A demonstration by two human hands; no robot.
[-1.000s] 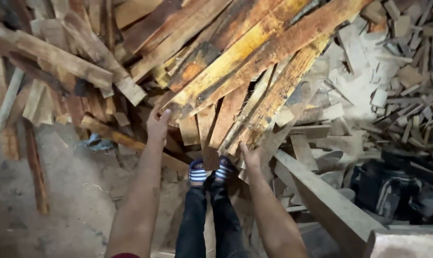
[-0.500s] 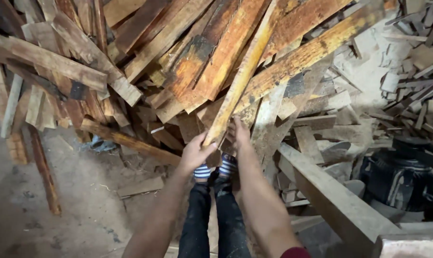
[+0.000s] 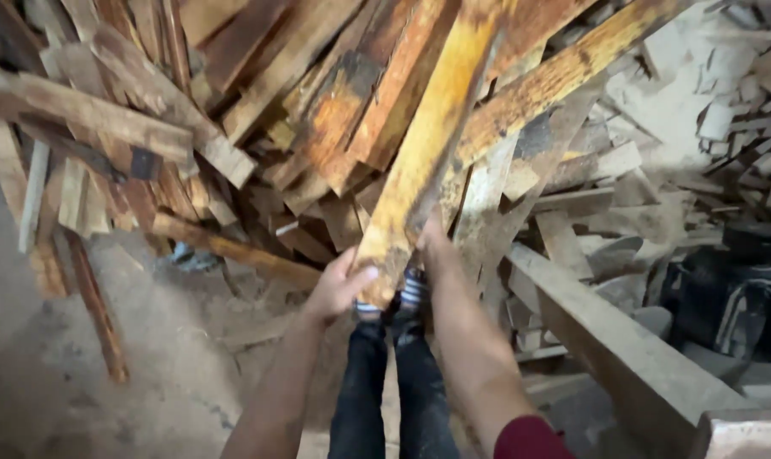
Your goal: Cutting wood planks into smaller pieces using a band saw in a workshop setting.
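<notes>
The fingers [image 3: 357, 276] of the left hand [image 3: 338, 287] are curled round the near end of a long yellow-stained plank [image 3: 428, 149] — clamped on its left edge, thumb side up. The right hand [image 3: 432, 246] grips the same plank on its right edge, a little farther up; its fingers are wrapped behind the wood and mostly hidden, so only the back of the hand shows. The plank slants up and away from the hands, its far end leaving the top of the view, and it lies above the other boards.

Directly under the plank's near end are the person's two feet in striped socks [image 3: 402, 293], with dark trousers [image 3: 394, 382] below. Behind the plank and to its left lies a jumbled pile of rough boards [image 3: 147, 127], brown and orange, leaning at all angles. To the plank's right a pale heavy beam [image 3: 606, 340] runs diagonally toward the lower corner, with grey offcuts [image 3: 700, 93] heaped beyond it. Left of the plank's near end is dusty floor [image 3: 54, 374].
</notes>
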